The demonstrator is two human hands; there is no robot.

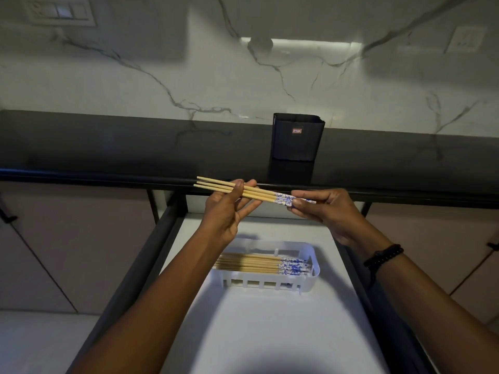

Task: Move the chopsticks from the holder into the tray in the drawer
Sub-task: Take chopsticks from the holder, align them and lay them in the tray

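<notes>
Chopsticks (pixel 259 192) — three, level over the open drawer (pixel 243 325), pinched by left hand (pixel 229 210) at 9 o'clock and right hand (pixel 325 211) at 3 — tray (pixel 314 256) at 6 o'clock, holder (pixel 297 137) at 12.

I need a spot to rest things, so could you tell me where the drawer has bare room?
Bare drawer floor lies nearside of the tray and in a strip between tray and counter; the tray itself is crowded with chopsticks.

— What lies beyond the left hand (pixel 226 209)?
— A dark worktop (pixel 121 147), then a white veined marble wall (pixel 216 85) with a bright light strip (pixel 305 42) reflected in it.
— And out past the right hand (pixel 326 211)?
— A wall socket (pixel 465 39) high up, pale cabinet doors (pixel 445 233) lower down.
</notes>
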